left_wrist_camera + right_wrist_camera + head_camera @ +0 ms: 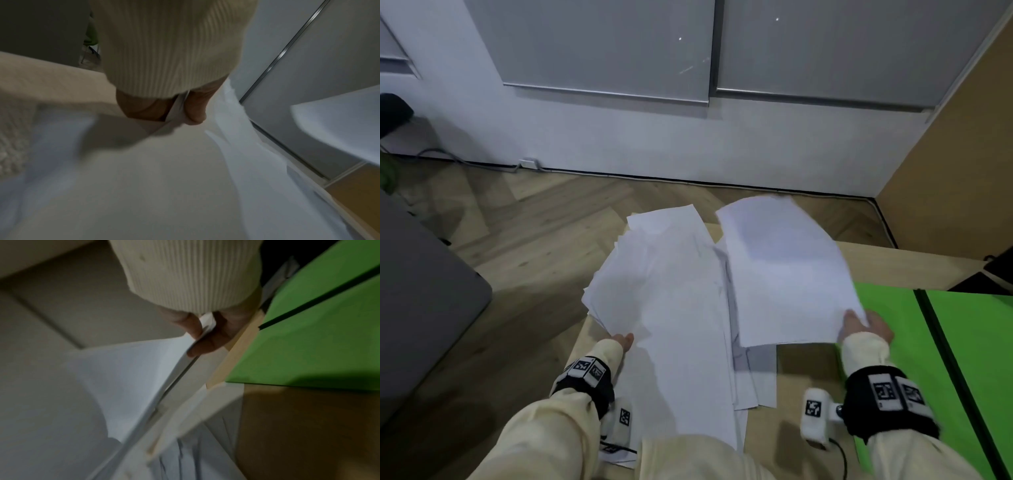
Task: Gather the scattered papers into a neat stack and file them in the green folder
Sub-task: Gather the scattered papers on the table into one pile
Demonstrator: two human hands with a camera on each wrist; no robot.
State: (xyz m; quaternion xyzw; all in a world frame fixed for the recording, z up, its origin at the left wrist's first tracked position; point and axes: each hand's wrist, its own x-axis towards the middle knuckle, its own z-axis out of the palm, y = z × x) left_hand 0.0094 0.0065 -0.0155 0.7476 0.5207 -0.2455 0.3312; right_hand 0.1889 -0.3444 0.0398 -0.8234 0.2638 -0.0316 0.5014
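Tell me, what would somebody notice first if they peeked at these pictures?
Probably the bright green folder, lying open on the wooden table at the right. Next, all the white paper: the left hand pinches a fanned bundle of papers, and the right hand lifts another batch of sheets beside the folder. More loose sheets lie between them.

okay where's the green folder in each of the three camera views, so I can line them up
Head: green folder lies open at the lower right, on the wooden table beside the right hand.
Left wrist: not in it; only papers, sleeve and wall show.
Right wrist: it fills the upper right, dark fold line running diagonally.
Shared landmark: the bunch of papers pinched by the right hand, seen in all three views.
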